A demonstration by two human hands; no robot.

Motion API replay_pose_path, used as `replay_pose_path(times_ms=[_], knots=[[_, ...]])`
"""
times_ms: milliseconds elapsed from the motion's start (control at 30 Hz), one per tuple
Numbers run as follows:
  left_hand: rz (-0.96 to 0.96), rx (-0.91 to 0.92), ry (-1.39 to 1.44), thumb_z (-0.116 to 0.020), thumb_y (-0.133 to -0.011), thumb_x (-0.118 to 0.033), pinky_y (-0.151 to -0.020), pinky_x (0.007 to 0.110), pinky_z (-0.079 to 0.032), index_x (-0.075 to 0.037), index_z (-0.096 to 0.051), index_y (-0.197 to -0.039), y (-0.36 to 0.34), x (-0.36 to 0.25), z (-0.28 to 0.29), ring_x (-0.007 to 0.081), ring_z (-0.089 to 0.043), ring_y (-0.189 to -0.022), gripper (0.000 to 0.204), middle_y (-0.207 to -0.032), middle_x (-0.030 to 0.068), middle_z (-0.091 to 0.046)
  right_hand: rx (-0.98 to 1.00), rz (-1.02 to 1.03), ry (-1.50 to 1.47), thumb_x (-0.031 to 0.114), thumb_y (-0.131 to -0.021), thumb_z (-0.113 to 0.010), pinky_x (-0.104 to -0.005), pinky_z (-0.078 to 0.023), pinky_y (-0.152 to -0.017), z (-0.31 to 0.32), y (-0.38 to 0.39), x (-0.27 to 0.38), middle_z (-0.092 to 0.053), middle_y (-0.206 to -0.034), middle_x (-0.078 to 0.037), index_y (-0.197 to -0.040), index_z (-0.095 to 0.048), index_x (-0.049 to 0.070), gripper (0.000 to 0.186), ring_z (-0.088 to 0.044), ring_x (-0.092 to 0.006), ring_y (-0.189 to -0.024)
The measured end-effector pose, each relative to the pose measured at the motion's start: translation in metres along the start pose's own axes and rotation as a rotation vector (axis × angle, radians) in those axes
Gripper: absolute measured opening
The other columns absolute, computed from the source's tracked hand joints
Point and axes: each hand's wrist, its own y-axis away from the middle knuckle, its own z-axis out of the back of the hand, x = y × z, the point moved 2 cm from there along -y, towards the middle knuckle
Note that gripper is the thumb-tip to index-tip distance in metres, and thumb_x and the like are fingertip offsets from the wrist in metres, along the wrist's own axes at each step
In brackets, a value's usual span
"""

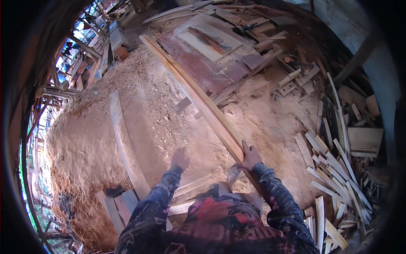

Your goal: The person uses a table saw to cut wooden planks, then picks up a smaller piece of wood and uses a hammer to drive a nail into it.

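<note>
A long, narrow wooden plank (207, 106) slants from the far left, over the sawdust, down to my right side. My right hand (252, 157) is closed around its near part, the thumb and fingers against the edges. Behind my right forearm the plank's near end is partly hidden. My left hand (180, 159) hangs free, left of the plank and apart from it. It is somewhat blurred, with fingers apart and nothing seen in them. A bare foot (233, 173) shows beneath the plank, near my right hand.
Sawdust (152, 114) covers the ground. A curved board (124, 139) lies at left; short boards (120, 205) lie lower left. A worn reddish panel (198, 63) lies ahead, with pale strips on it. Piled wooden offcuts (338, 178) crowd the right. A grey sheet (355, 29) hangs upper right.
</note>
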Motion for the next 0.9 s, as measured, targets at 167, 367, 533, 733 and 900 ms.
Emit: replay_pose_path(times_ms=[167,367,533,733,900], knots=[[-0.552,-0.370,-0.264,-0.072,-0.072,-0.023,-0.105,0.050,-0.033,-0.009,-0.039,-0.139,-0.108,-0.176,0.060,0.0365,-0.041,-0.122,0.075,-0.132,0.0202,-0.043,0.226,0.090,-0.818,0.015,-0.052,-0.084,-0.0341,-0.032,-0.107,0.039,0.111,-0.097,-0.043,-0.138,-0.017,-0.149,-0.020,0.002,0.117,-0.040,-0.0261,-0.128],[-1.077,0.066,-0.727,-0.066,-0.076,-0.021,-0.095,0.047,-0.042,-0.013,-0.063,-0.110,-0.117,-0.273,-0.005,0.0306,-0.055,-0.110,0.035,-0.110,0.0095,-0.060,0.340,-0.106,-0.726,0.010,-0.054,-0.082,-0.0350,-0.038,-0.102,0.034,0.290,-0.236,-0.049,-0.128,-0.012,-0.146,-0.029,0.010,0.107,-0.046,-0.0215,-0.119],[-1.334,0.607,-0.630,-0.066,-0.071,-0.015,-0.068,0.039,-0.054,-0.014,-0.071,-0.074,-0.001,-0.407,-0.124,0.0263,-0.068,-0.079,0.007,-0.080,0.0085,-0.069,-0.232,-0.172,0.218,0.011,-0.062,-0.078,-0.0393,-0.048,-0.089,0.036,0.444,-0.297,-0.058,-0.112,-0.013,-0.131,-0.051,0.009,0.074,-0.056,-0.0244,-0.104],[-1.522,0.671,-0.350,-0.072,-0.057,-0.014,-0.067,0.039,-0.055,-0.014,-0.072,-0.070,0.169,-0.558,-0.258,0.0299,-0.068,-0.071,0.014,-0.070,0.0103,-0.068,-0.342,-0.410,-1.216,0.017,-0.083,-0.064,-0.0294,-0.050,-0.080,-0.119,0.483,-0.297,-0.066,-0.097,-0.009,-0.113,-0.063,0.001,0.034,-0.063,-0.0170,-0.085],[-1.645,0.683,-0.136,-0.072,-0.061,-0.021,-0.070,0.040,-0.051,-0.014,-0.072,-0.073,0.303,-0.676,-0.283,0.0274,-0.067,-0.076,0.014,-0.076,0.0072,-0.068,-0.489,-0.638,-1.695,0.020,-0.084,-0.063,-0.0298,-0.050,-0.079,-0.196,0.411,-0.324,-0.066,-0.096,-0.009,-0.112,-0.063,0.002,0.033,-0.063,-0.0172,-0.084]])
